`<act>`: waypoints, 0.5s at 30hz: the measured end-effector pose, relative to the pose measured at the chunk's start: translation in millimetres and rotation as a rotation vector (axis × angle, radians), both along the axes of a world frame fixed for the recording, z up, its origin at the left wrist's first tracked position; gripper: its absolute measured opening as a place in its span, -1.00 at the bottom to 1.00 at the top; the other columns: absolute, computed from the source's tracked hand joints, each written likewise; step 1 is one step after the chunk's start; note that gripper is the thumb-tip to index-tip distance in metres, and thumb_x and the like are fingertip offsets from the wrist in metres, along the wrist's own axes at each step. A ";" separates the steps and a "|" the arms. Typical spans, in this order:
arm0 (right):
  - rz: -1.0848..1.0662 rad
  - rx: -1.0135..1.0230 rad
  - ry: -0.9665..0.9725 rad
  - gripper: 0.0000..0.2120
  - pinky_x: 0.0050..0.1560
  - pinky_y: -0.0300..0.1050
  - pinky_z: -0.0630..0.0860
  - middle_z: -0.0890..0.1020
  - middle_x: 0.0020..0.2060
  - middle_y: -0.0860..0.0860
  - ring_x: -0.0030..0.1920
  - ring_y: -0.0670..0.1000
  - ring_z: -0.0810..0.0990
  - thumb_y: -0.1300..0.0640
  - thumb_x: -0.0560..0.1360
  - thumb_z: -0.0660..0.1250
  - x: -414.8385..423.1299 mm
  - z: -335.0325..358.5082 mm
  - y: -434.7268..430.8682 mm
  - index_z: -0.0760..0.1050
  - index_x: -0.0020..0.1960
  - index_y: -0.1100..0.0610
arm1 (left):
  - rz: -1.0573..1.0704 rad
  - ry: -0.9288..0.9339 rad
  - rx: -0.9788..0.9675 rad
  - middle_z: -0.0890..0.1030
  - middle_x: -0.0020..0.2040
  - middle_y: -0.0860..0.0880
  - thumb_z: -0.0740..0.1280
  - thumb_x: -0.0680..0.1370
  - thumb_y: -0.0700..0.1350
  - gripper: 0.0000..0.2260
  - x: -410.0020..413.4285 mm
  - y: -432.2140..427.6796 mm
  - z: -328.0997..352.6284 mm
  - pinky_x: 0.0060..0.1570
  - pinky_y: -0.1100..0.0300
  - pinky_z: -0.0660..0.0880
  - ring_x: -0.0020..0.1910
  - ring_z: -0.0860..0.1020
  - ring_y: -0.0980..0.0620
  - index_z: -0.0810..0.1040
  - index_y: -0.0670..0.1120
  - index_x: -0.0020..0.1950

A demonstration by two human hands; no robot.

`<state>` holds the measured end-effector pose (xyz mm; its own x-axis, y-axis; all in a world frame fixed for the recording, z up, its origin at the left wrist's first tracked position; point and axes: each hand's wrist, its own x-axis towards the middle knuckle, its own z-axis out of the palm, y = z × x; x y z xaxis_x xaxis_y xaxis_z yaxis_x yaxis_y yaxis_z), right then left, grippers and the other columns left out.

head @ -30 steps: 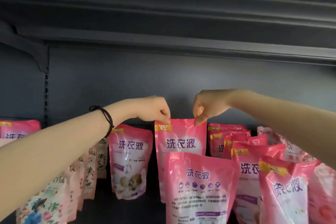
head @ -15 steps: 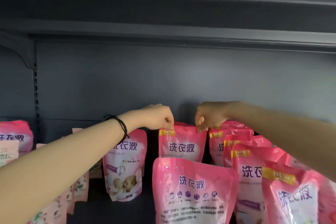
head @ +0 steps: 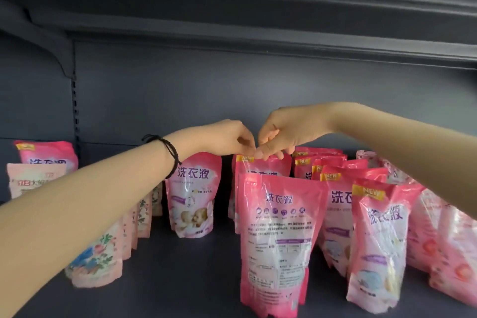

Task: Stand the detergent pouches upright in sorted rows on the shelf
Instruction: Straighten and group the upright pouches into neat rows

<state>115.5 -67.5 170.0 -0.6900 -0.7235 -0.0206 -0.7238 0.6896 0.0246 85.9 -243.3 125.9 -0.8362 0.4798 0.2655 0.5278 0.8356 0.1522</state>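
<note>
At frame centre: pouch [head: 268, 168] held by its top.
Left hand [head: 227, 140] and right hand [head: 282, 134] pinch the seam; likely soft, liquid-heavy below.

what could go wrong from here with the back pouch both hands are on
1. The back pouch is held only by its top edge, by the left hand and right hand; let go, it may slump forward.
2. It stands close behind the front pouch, which could be knocked over.
3. That front pouch appears to show its fine-print back, unlike its neighbours, so the row may look unsorted.
</note>
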 end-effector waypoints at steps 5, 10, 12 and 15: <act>0.024 0.083 0.167 -0.88 -0.18 -0.32 0.35 0.59 -0.30 -0.21 -0.27 -0.27 0.51 -0.03 0.45 0.43 42.2 -17.3 -11.5 0.65 -0.07 -0.01 | -0.048 -0.190 0.229 0.55 -0.29 0.09 0.37 0.52 -0.03 -0.84 26.7 9.4 -18.3 -0.21 0.38 0.40 -0.29 0.48 0.13 0.58 -0.04 -0.24; -0.047 0.124 0.276 -0.91 -0.23 -0.19 0.35 0.44 -0.25 -0.16 -0.21 -0.08 0.42 0.09 0.51 0.33 67.4 -37.5 -23.6 0.46 -0.01 0.02 | 0.014 -0.250 0.526 0.48 -0.37 0.16 0.27 0.58 -0.15 -0.74 45.9 16.7 -44.5 -0.36 0.38 0.35 -0.38 0.42 0.24 0.49 0.07 -0.29; -0.102 0.135 0.316 -0.92 -0.16 -0.10 0.43 0.50 -0.20 -0.14 -0.16 -0.01 0.44 0.07 0.54 0.28 71.1 -41.8 -26.2 0.46 0.02 0.01 | 0.013 -0.305 0.725 0.54 -0.34 0.09 0.27 0.60 -0.10 -0.78 53.8 14.4 -55.9 -0.31 0.32 0.44 -0.33 0.48 0.15 0.54 0.03 -0.25; -0.200 -0.031 0.216 -0.87 -0.10 -0.03 0.61 0.66 -0.23 -0.02 -0.33 0.00 0.60 0.04 0.56 0.24 77.1 -45.1 -23.2 0.53 0.03 0.03 | -0.006 -0.413 0.835 0.62 -0.21 0.05 0.26 0.61 0.02 -0.81 59.7 2.1 -69.5 -0.41 0.35 0.44 -0.35 0.57 0.21 0.58 0.01 -0.13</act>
